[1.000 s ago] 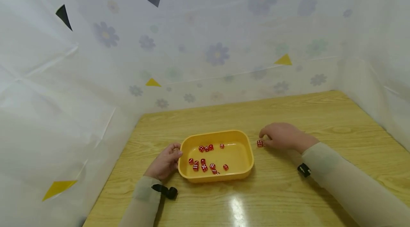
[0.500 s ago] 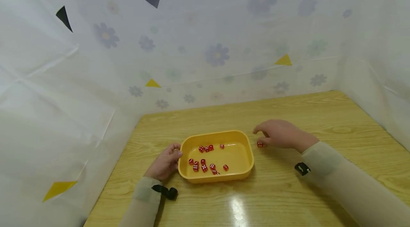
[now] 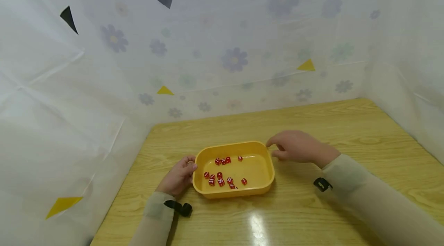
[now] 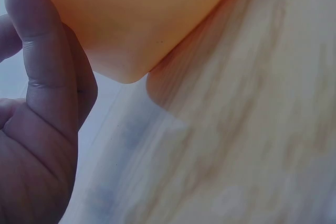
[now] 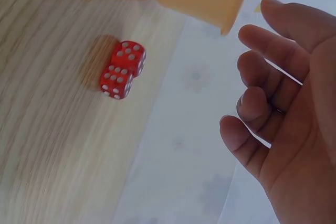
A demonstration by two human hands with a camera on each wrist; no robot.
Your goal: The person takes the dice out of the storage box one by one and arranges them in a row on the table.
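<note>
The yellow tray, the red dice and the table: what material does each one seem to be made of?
The yellow tray looks like moulded plastic: smooth, rounded corners, uniform colour, slight sheen. The red dice seem to be glossy, slightly translucent plastic with white painted pips. The table shows wood grain under a glossy finish that mirrors a lamp; it could be real wood or a laminate.

- We see bare table (image 3: 312, 122) behind and right of our yellow tray (image 3: 268, 165).
- Two red dice (image 5: 122, 70) sit close by its wall.
- White curtains (image 3: 86, 95) block the sides.
</note>
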